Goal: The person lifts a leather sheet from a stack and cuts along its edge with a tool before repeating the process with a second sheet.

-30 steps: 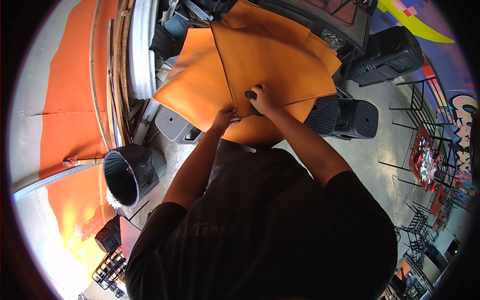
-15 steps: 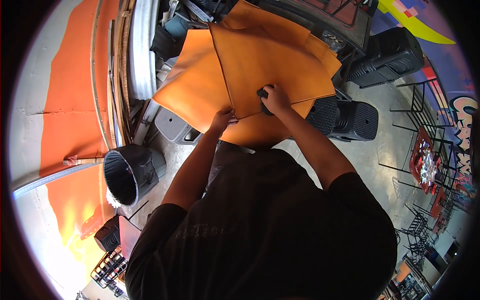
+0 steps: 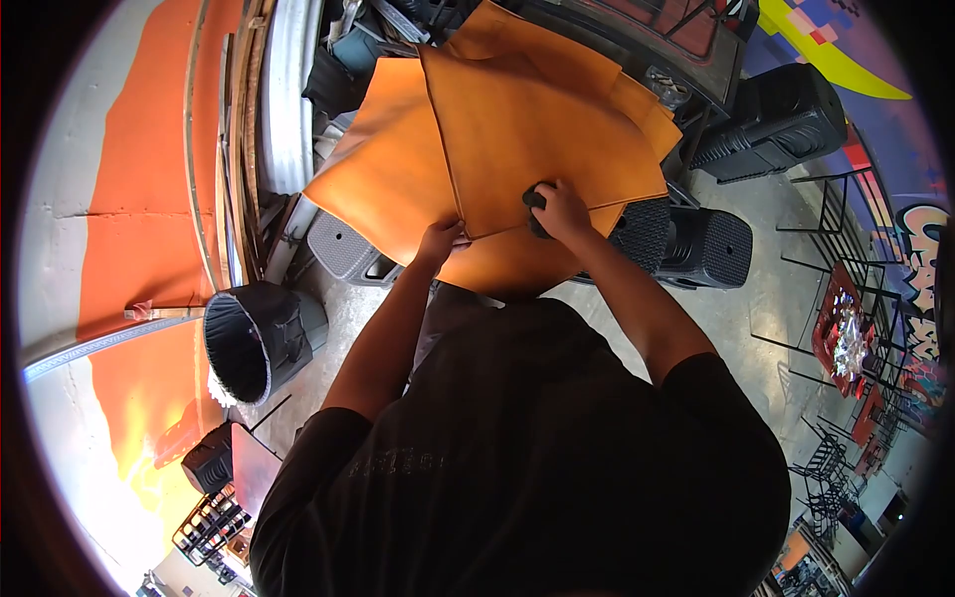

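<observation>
The top orange sheet (image 3: 537,129) lay spread over other orange sheets (image 3: 388,174) stacked on the black plastic stools (image 3: 696,244) in front of you. Your right hand (image 3: 562,211) was closed around a small black tool (image 3: 535,202), pressing it onto the sheet close to its near edge. Your left hand (image 3: 441,239) pinched that same edge at the corner, fingers narrow, thumb on top. To your left a black bucket (image 3: 254,343) lay tipped on the concrete floor (image 3: 766,289), beside the orange-painted wall (image 3: 134,169).
</observation>
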Available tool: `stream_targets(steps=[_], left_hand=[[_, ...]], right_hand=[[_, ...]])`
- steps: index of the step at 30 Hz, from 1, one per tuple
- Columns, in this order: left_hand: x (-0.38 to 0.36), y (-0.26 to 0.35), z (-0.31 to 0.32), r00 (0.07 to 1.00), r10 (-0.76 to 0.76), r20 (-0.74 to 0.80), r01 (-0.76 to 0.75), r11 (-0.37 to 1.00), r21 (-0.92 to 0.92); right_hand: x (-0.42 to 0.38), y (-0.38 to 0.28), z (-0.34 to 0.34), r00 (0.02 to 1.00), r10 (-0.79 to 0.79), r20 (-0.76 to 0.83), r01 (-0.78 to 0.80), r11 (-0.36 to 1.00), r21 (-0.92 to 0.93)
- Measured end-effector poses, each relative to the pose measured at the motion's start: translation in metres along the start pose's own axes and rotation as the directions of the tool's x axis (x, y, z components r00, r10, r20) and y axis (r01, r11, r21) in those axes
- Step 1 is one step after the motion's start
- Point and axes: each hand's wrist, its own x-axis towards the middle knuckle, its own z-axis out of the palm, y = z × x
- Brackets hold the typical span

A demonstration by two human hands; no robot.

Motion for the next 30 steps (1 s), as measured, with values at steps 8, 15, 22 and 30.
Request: stream_targets(steps=[8,15,22,30], left_hand=[[-0.001,0.0,0.0,0.999,0.036,0.03,-0.036,0.999,0.015],[-0.002,-0.001,0.001,0.999,0.04,0.003,-0.04,0.999,0.027],[-0.005,0.001,0.005,0.999,0.034,-0.021,-0.034,0.999,0.023],[-0.023,-0.011,-0.02,0.994,0.082,-0.066,-0.08,0.996,0.035]], right_hand=[[0.04,-0.016,0.042,0.999,-0.053,-0.013,0.054,0.992,0.114],[-0.017,-0.016,0.003,0.993,0.035,0.11,-0.036,0.999,0.003],[0.037,0.046,-0.015,0.971,0.237,-0.025,-0.237,0.972,-0.002],[-0.013,-0.004,0.011,0.999,-0.042,0.027,0.04,0.995,0.088]])
